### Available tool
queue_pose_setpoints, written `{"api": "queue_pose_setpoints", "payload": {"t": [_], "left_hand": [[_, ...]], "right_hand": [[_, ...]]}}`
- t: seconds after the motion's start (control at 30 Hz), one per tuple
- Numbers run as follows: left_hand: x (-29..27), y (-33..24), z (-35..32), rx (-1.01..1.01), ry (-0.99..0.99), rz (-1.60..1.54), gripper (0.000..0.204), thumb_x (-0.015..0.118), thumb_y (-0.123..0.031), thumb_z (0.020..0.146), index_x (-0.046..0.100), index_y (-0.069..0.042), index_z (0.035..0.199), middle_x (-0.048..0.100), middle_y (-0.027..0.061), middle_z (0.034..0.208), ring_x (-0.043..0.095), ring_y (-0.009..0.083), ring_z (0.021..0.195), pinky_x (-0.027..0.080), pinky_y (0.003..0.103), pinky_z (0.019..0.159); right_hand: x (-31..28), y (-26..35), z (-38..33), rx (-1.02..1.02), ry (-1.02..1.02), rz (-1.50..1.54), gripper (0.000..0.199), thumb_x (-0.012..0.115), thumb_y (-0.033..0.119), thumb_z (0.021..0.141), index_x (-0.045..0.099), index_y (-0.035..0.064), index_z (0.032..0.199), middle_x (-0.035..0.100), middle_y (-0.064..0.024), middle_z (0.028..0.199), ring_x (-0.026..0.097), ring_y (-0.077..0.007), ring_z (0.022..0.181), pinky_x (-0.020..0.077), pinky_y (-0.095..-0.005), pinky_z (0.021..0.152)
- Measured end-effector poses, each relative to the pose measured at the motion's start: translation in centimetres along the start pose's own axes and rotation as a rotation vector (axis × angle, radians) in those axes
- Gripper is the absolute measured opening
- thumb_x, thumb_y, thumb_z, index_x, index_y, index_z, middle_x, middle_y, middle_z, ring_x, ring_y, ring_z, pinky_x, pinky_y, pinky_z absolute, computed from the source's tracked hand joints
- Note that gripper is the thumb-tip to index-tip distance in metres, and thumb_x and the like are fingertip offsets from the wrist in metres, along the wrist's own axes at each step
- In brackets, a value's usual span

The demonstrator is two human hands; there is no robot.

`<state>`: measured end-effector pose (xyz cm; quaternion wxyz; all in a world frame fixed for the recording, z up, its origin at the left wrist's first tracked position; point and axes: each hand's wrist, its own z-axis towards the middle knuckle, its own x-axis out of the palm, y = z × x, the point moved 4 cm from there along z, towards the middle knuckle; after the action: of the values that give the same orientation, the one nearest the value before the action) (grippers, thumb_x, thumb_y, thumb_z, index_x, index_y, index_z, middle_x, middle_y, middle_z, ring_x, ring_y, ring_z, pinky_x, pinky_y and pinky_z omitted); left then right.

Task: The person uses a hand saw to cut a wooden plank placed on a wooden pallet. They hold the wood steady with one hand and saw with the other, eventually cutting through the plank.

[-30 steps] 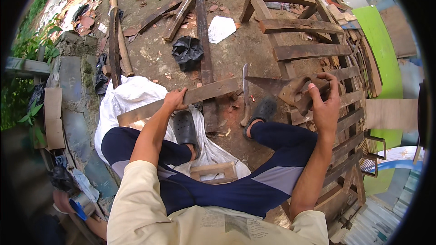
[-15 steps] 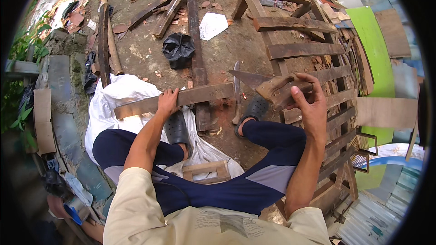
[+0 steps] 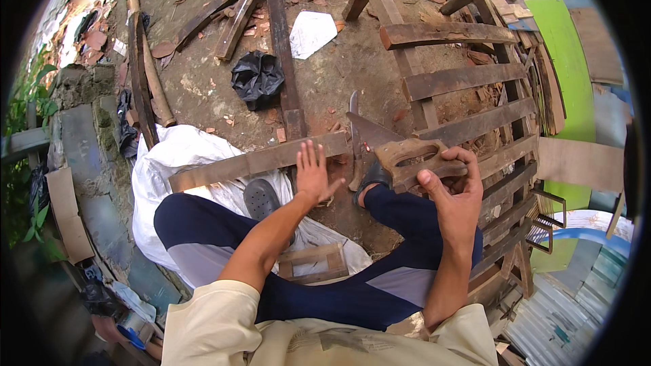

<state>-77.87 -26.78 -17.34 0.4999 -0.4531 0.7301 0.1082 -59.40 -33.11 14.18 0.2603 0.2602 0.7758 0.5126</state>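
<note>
My right hand [image 3: 453, 193] grips a handsaw [image 3: 413, 161] by its brown wooden handle. The saw's dark, tapering blade points to the upper left. My left hand [image 3: 313, 175] has its fingers spread and holds nothing; it is over the near edge of a wooden plank [image 3: 258, 161], and whether it touches the wood I cannot tell. The plank slants across in front of my knees, its left part over a white sack [image 3: 163, 175] and its right end near a machete-like blade [image 3: 354, 132] on the ground. A small wooden frame [image 3: 313, 263] lies between my legs.
A slatted wooden frame [image 3: 468, 80] stretches along the right. Long timbers [image 3: 249, 10], a black plastic bag [image 3: 258, 80] and a white flat piece [image 3: 312, 34] lie ahead. A low block wall [image 3: 85, 129] borders the left, and a green panel [image 3: 559, 74] stands far right.
My left hand has let go its grip on the plank, moved right and spread its fingers. The saw in my right hand has shifted slightly left and down.
</note>
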Motion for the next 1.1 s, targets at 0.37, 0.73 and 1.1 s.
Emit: {"api": "queue_pose_setpoints", "payload": {"t": [0.37, 0.73, 1.1], "left_hand": [[-2.4, 7.0, -0.2, 0.044, -0.250, -0.043, 0.086, 0.059, -0.052, 0.095, 0.029, -0.007, 0.162, 0.020, 0.0223, 0.169, 0.017, 0.0383, 0.158, 0.014, 0.054, 0.127], [-0.8, 10.3, -3.4, -0.187, 0.011, -0.085, 0.095, 0.065, -0.054, 0.092, 0.016, -0.020, 0.166, 0.012, 0.0148, 0.173, 0.015, 0.0389, 0.158, 0.026, 0.062, 0.121], [-0.4, 9.2, -8.7, -0.076, 0.060, -0.131, 0.081, 0.064, -0.056, 0.090, 0.046, -0.007, 0.152, 0.044, 0.0246, 0.157, 0.043, 0.0410, 0.145, 0.037, 0.048, 0.119]], "right_hand": [[0.0, 2.0, -2.6, -0.228, -0.030, 0.045, 0.061, 0.083, -0.006, 0.081, 0.049, 0.0060, 0.130, 0.062, -0.0098, 0.118, 0.068, -0.0191, 0.107, 0.0588, -0.0294, 0.090], [0.9, 0.5, -3.2, -0.531, -0.073, -0.587, 0.036, 0.084, 0.034, 0.086, 0.066, 0.0056, 0.097, 0.067, -0.0116, 0.060, 0.071, -0.0278, 0.058, 0.0504, -0.0383, 0.052], [-0.5, 1.3, -2.6, -0.742, -0.258, -0.747, 0.045, 0.086, 0.043, 0.080, 0.069, 0.0035, 0.088, 0.068, -0.0130, 0.085, 0.066, -0.0310, 0.073, 0.0507, -0.0426, 0.066]]}}
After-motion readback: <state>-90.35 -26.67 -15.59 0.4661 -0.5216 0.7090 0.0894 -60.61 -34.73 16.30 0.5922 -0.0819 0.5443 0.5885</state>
